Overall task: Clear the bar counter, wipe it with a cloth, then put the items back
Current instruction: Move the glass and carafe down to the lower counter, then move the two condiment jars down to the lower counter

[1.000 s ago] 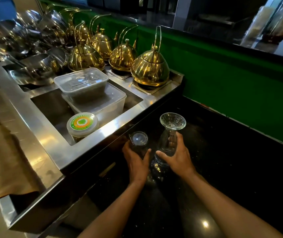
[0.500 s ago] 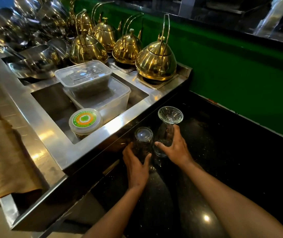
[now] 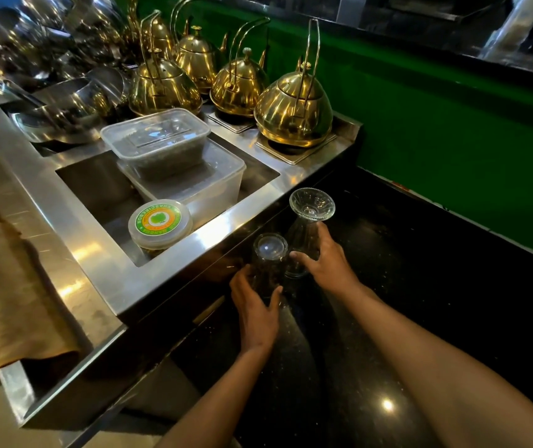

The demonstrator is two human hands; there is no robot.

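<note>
Two clear glasses stand upside down, side by side, on the black speckled bar counter (image 3: 420, 286), close to the steel unit's edge. My left hand (image 3: 257, 310) grips the short tumbler (image 3: 270, 253) from the near side. My right hand (image 3: 329, 265) grips the tall footed glass (image 3: 310, 215) around its lower body, with the ribbed foot pointing up. No cloth is in view.
A steel unit (image 3: 174, 260) borders the counter on the left; its well holds stacked clear plastic boxes (image 3: 168, 147) and a round tub with a green label (image 3: 160, 223). Several brass kettles (image 3: 294, 101) and steel bowls (image 3: 58, 105) stand behind. A green wall (image 3: 452, 124) backs the counter.
Both hands have slid the two glasses a little farther along the counter toward the steel unit and the wall. The grips are unchanged.
</note>
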